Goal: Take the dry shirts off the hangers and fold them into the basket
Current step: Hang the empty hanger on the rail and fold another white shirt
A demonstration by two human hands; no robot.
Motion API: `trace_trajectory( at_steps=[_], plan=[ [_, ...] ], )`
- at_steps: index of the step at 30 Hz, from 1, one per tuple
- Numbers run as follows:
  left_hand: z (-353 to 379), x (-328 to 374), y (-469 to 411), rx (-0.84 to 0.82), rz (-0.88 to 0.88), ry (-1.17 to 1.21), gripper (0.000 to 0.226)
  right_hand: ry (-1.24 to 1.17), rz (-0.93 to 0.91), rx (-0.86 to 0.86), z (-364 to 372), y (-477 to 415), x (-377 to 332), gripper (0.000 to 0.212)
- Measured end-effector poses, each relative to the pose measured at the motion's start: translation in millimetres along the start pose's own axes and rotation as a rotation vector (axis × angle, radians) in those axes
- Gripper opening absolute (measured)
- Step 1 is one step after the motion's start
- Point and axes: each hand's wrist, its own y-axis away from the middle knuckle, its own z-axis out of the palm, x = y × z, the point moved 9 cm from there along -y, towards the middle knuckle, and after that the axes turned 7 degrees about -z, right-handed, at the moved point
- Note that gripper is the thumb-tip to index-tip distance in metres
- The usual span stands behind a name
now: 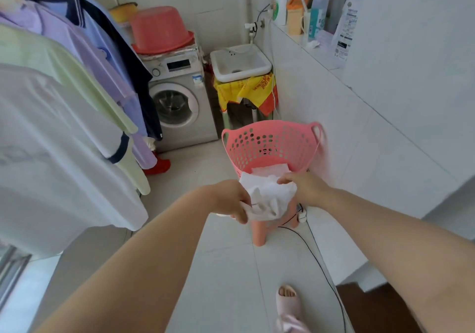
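Shirts on hangers crowd my feed from 9 to 11 o'clock: a big white cotton one (51, 140) nearest, then a pale green one (51, 55), a lilac one (77, 47) and a light blue one with a navy collar (102, 32). At 12 there's a grey front-loading washing machine (180, 106) with an upturned coral plastic basin (160, 30) on top.

Dead centre, the left hand (228, 199) pinches the near edge of a bunched, folded white shirt (267, 199), fingers curled into the cloth. The shirt sits over the near rim of the pink perforated plastic basket (270, 140), which stands on a pink plastic stool (259, 232). Another folded white piece (270, 169) lies inside. The right hand (305, 188) grips the shirt's far corner. Tall plastic detergent bottles (347, 24) line the tiled ledge around 1 o'clock.
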Motion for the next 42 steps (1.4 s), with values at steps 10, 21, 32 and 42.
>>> trace_trajectory(
  at_steps=[10,21,32,42],
  plan=[
    [-115,7,-40,0.374,0.004,0.38,0.02,-0.187,0.057,-0.074,22,-39,14,0.045],
    [-23,-56,-168,0.217,-0.529,1.014,0.088,-0.794,0.202,-0.32,3,-107,74,0.033],
    [-11,-67,-207,0.05,-0.521,0.789,0.039,-0.628,0.627,-0.073,12,-127,149,0.044],
    [2,-35,-201,-0.193,-0.181,0.218,0.046,-0.091,0.518,-0.113,-6,-132,152,0.049]
  ],
)
